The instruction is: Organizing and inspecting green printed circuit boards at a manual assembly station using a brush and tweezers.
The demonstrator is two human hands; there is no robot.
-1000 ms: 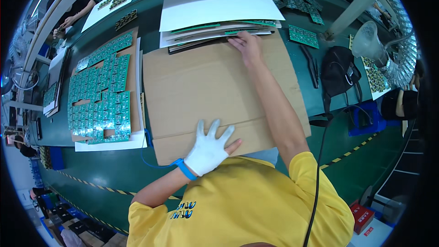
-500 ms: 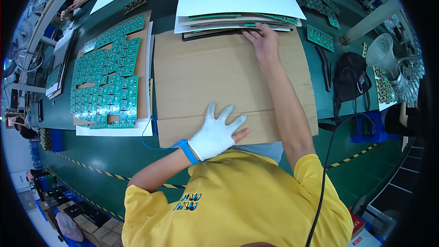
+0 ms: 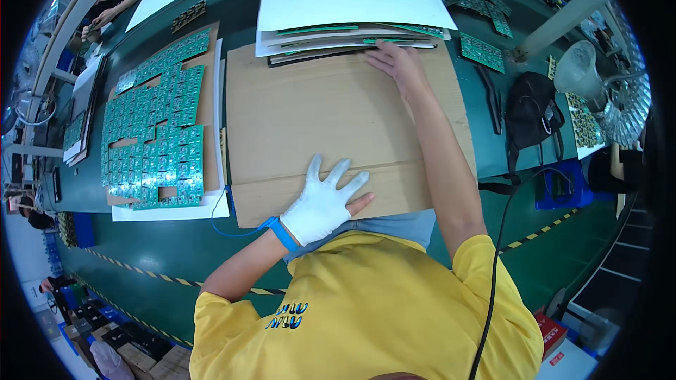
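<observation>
A large brown cardboard sheet (image 3: 317, 112) lies on the bench in front of me. My left hand (image 3: 315, 210), in a white glove with bare thumb tip and a blue wrist strap, rests on its near edge, fingers spread. Bare and stretched forward, my right hand (image 3: 400, 67) is at the near edge of a stack of white sheets (image 3: 352, 10) with green circuit boards (image 3: 317, 29) between them. Its fingers are extended beside the stack's lower layers and hold nothing visible; whether the fingertips touch the stack, I cannot tell.
Left of the cardboard, a board-covered panel (image 3: 156, 123) carries rows of green circuit boards. On the right are a loose circuit board (image 3: 482, 52), a black bag (image 3: 533, 112) and a metal post (image 3: 556, 24). A dark cable (image 3: 493, 274) hangs beside my right arm. Another person's hand (image 3: 105, 15) is far left.
The whole view has shifted slightly, so the bench appears farther left. My right hand's fingers have changed pose a little at the stack's edge. My left hand stays spread on the cardboard.
</observation>
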